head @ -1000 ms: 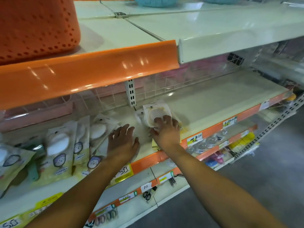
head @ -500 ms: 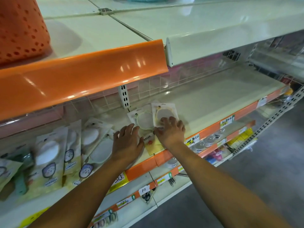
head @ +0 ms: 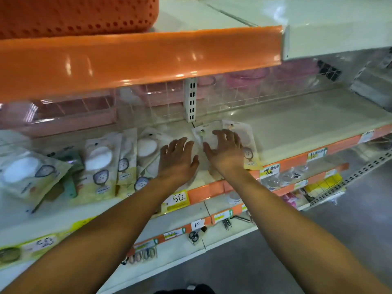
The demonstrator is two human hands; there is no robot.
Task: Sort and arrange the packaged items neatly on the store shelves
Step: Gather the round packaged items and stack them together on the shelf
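Two flat packets (head: pixel 247 137) with a round item and a yellow lower part lie side by side on the middle shelf (head: pixel 297 126). My right hand (head: pixel 224 150) rests flat on them, fingers spread, pressing rather than gripping. My left hand (head: pixel 177 159) lies just to their left, palm down on the shelf, fingers apart, holding nothing. A row of similar packets (head: pixel 101 166) with white round pads leans upright on the left part of the same shelf.
An orange perforated basket (head: pixel 76 15) sits on the top shelf above an orange shelf lip (head: pixel 137 58). A wire grid backs the middle shelf. Lower shelves hold small goods and price tags (head: pixel 178 199). Grey floor lies to the right.
The view has shifted right and closer. Both hands stay on the shelf; my right hand has slid the two packets slightly, and they now lie flat and side by side under it.
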